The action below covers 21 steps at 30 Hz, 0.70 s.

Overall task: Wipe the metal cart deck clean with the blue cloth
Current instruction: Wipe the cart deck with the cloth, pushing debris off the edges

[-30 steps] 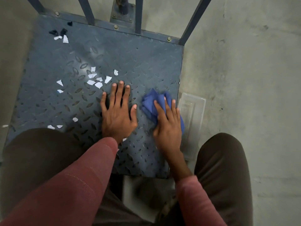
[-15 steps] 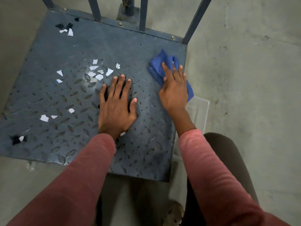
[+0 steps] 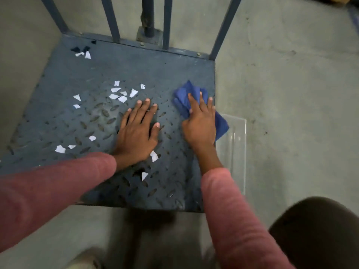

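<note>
The dark blue metal cart deck [image 3: 147,70] with a raised tread pattern fills the middle of the view. My right hand [image 3: 200,123] presses flat, fingers straight, on the crumpled blue cloth [image 3: 184,98] at the deck's right edge. A corner of the cloth hangs past that edge. My left hand [image 3: 137,131] rests flat on the bare deck at its middle, fingers spread. White paper scraps [image 3: 120,94] lie scattered on the deck's left half, and two more sit near my left wrist.
A clear plastic tray [image 3: 236,144] lies on the concrete floor against the deck's right side. Upright metal bars [image 3: 111,18] rise along the far edge. Dark and white scraps [image 3: 83,52] sit in the far left corner. My knee [image 3: 318,230] is at the lower right.
My right hand pushed the cloth away along the right edge, then drew it back a little. My left hand stayed planted. The view pulled back from the deck.
</note>
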Tool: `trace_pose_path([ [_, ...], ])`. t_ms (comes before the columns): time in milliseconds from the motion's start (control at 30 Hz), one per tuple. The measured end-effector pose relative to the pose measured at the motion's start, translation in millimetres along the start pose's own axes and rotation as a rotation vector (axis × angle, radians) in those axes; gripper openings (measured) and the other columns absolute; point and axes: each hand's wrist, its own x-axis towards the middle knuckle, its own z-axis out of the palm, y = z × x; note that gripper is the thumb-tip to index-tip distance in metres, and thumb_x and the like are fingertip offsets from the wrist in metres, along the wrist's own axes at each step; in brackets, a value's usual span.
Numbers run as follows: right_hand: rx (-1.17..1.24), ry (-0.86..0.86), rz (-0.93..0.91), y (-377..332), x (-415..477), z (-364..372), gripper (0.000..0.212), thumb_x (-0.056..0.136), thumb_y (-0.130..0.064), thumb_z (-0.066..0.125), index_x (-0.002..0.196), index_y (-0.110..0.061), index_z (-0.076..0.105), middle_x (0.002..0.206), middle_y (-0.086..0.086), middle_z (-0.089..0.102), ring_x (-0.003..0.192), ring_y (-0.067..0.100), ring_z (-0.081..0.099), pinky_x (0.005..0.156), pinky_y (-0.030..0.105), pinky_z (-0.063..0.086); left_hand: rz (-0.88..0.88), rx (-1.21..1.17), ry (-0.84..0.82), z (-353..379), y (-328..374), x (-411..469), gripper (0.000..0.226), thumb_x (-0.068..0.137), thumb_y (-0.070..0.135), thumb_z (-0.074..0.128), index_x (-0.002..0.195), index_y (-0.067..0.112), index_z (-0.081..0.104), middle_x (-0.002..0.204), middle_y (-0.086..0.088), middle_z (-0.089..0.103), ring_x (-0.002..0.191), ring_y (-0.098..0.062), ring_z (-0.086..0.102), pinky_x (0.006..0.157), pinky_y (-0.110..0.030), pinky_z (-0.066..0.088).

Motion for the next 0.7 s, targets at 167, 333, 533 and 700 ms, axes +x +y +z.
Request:
trace_pose_path([
  [167, -0.014, 0.029, -0.057, 6, 41, 14, 0.057, 0.095, -0.014, 0.043, 0.151, -0.019, 0.039, 0.157, 0.015, 0.036, 0.149, 0.04, 0.021, 0.124, 0.047, 0.015, 0.024, 0.004, -0.042, -2, -7, 2, 0.066, 0.1, 0.047, 0.031, 0.163, 0.025, 0.033, 0.173, 0.004, 0.02, 0.161, -0.016, 0.012, 0.127, -0.038, 0.004],
  [333, 0.112, 0.176, 0.086, 4, -81, 12, 0.053, 0.098, -0.011, 0.046, 0.15, -0.023, 0.042, 0.157, 0.009, 0.037, 0.149, 0.033, 0.026, 0.117, 0.048, 0.033, 0.109, -0.075, -0.237, -22, -19, 6, 0.061, 0.11, 0.036, 0.043, 0.165, 0.018, 0.026, 0.175, -0.002, 0.013, 0.162, -0.019, 0.003, 0.13, -0.039, -0.001],
  [533, 0.117, 0.271, 0.304, -13, -151, 18, 0.058, 0.097, -0.005, 0.049, 0.152, -0.02, 0.037, 0.164, 0.009, 0.024, 0.153, 0.031, 0.014, 0.121, 0.049, 0.025, 0.299, 0.08, -0.305, -64, -55, -27, 0.079, 0.099, 0.055, 0.018, 0.165, 0.012, 0.025, 0.173, -0.007, 0.02, 0.162, -0.023, 0.007, 0.131, -0.043, 0.003],
  [700, 0.036, 0.255, 0.238, -70, -122, 53, 0.069, 0.094, -0.003, 0.052, 0.156, -0.02, 0.027, 0.165, 0.011, 0.016, 0.153, 0.034, 0.009, 0.125, 0.043, 0.015, 0.25, 0.18, -0.219, -69, -96, -70, 0.079, 0.101, 0.056, 0.016, 0.164, 0.01, 0.027, 0.172, -0.008, 0.022, 0.161, -0.025, 0.012, 0.131, -0.044, 0.006],
])
